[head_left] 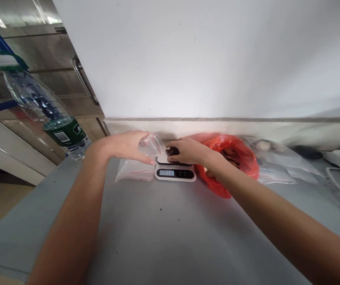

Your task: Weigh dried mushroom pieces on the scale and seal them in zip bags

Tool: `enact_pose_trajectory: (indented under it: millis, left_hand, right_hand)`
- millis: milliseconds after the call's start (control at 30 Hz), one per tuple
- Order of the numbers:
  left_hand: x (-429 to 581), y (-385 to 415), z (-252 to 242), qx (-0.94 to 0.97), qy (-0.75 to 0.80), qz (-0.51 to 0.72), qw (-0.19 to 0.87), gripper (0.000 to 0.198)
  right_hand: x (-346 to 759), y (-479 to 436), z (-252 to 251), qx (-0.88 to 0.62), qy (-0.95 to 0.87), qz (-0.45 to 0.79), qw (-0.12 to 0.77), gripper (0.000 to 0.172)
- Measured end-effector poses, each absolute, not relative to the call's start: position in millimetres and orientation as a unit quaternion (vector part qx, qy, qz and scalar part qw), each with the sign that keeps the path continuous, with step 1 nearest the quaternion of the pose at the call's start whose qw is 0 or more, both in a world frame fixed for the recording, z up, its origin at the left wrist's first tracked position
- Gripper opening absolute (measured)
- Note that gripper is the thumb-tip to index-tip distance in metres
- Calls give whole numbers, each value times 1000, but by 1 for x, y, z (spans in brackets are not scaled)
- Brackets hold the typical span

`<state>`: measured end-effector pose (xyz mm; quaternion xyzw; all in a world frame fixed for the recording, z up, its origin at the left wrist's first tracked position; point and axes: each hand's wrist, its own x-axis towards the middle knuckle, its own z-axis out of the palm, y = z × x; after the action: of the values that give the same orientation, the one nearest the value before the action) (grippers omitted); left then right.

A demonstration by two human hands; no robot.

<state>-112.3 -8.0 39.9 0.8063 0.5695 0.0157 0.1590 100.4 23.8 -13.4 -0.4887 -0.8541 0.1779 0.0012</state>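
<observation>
The dark piece was on top of the scale, within the half-curled fingers of your right hand; whether they gripped it, I could not tell. Your left hand, fingers partly closed, held a clear bag beside the scale. Right of that, the red bag stood on the surface.

Glossy plastic bag in my left hand, crinkled plastic sack at right, smooth plastic scale, matt tabletop
</observation>
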Motion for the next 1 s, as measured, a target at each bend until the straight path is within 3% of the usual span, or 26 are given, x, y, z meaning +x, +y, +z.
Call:
enact_pose_trajectory:
  millis: [67,233,433,567,867,1000]
  left_hand:
    - [-109,-8,39,792,586,-33,166,93]
    - [-106,-1,34,781,595,-58,181,107]
    - [-107,4,28,785,591,-56,179,103]
    - [-105,5,25,803,566,-52,180,87]
    - [-100,9,18,812,551,-46,189,93]
    - [-94,11,14,823,526,-13,215,79]
  right_hand:
    - [100,23,-10,-487,-854,185,2,31]
    - [99,22,-9,-495,-847,193,35,42]
    - [107,26,-17,-495,-836,222,83,55]
    - [112,31,-23,-459,-846,244,114,49]
    - [137,41,-15,-369,-832,370,186,38]
    - [147,52,-9,-284,-840,425,184,38]
